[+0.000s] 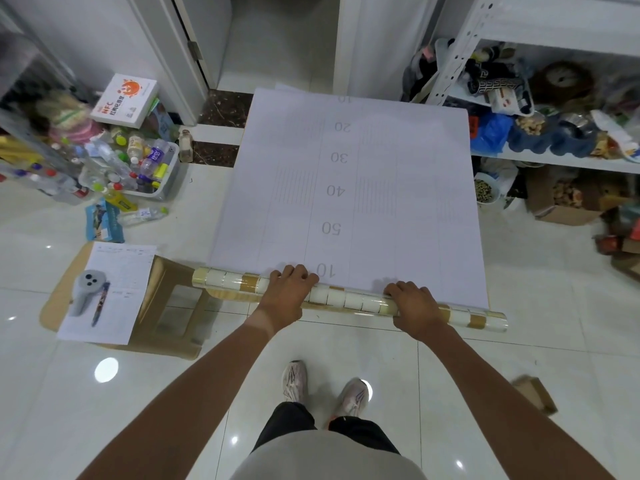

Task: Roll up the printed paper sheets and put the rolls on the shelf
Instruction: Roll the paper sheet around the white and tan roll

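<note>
Sheet (349, 188) flat on the floor, roll (346, 299) across its near edge.
Both hands sit on the roll, left hand (289, 294) left of right hand (414, 308). Bottle bin (145, 168) lies far left, shelf (554, 157) far right, stool (166, 306) left of the roll.

The left hand (289, 292) and right hand (414, 306) cover parts of the roll (349, 299). The shelf (554, 157) runs off the frame's right edge, its clutter blurred. Faint print on the paper sheet (346, 188) is unreadable at far right.
</note>
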